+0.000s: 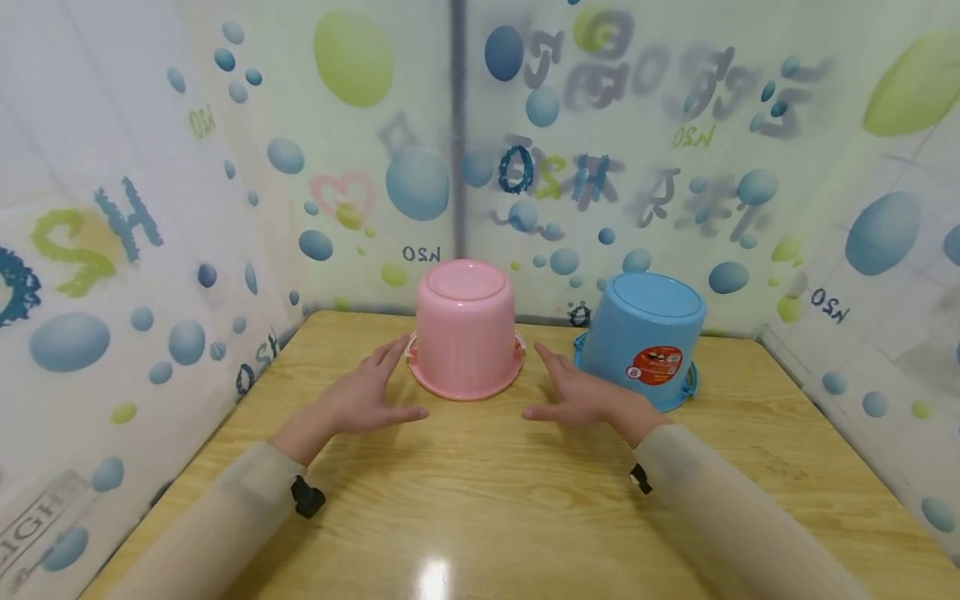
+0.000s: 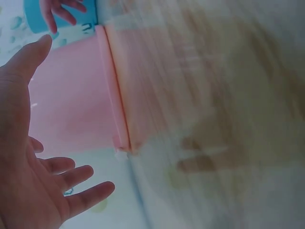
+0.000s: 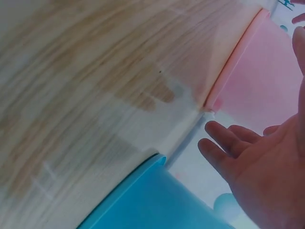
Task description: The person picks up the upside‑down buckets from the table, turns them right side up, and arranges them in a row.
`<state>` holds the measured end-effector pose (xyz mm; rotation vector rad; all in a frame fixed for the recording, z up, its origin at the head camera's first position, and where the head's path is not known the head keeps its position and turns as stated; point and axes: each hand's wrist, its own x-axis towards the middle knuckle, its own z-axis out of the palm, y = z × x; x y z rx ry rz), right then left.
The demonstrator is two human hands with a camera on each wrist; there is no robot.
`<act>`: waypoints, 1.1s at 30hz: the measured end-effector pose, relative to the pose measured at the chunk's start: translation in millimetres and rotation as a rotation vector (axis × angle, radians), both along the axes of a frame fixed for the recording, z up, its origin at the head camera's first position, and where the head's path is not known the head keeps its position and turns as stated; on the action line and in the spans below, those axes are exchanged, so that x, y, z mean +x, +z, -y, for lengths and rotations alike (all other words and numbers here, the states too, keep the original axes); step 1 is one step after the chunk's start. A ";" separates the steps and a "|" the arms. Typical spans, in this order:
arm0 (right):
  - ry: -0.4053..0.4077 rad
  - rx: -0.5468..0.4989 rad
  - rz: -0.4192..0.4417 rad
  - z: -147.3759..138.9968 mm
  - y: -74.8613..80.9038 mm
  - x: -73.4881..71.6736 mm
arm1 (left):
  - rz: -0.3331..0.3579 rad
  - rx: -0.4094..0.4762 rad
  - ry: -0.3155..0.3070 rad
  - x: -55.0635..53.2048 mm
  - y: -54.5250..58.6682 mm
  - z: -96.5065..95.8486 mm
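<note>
A pink bucket stands upside down on the table, its white handle ends showing at both sides of the rim. My left hand is held just left and in front of it, fingers spread and thumb pointing inward. On the other side my right hand mirrors that pose, between the pink bucket and an upturned blue bucket. The blue bucket carries a red label and a blue handle. In the left wrist view the left hand holds nothing; the right wrist view shows the right hand likewise without anything in it.
The wooden table runs back to a curtain-like wall printed with bubbles and lettering. Similar printed walls border it at the left and right. Both buckets stand near the table's back edge.
</note>
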<state>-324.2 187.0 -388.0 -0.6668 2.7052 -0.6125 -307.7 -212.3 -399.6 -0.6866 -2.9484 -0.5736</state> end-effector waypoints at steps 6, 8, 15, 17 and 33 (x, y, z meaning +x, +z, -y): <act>-0.032 0.019 0.028 3.0 -5.7 -12.7 | 0.067 0.013 0.011 -17.9 -5.4 4.3; -0.040 0.026 0.037 3.7 -7.6 -16.3 | 0.095 0.012 0.015 -23.3 -7.3 4.5; -0.076 0.052 0.052 10.3 -10.0 -27.8 | 0.183 0.024 0.008 -39.9 -9.6 0.2; -0.086 0.059 0.058 13.7 -10.0 -32.7 | 0.191 0.026 0.003 -46.1 -10.9 0.2; -0.083 0.046 0.013 37.6 -19.0 -63.3 | 0.218 0.103 -0.052 -79.0 -19.2 0.1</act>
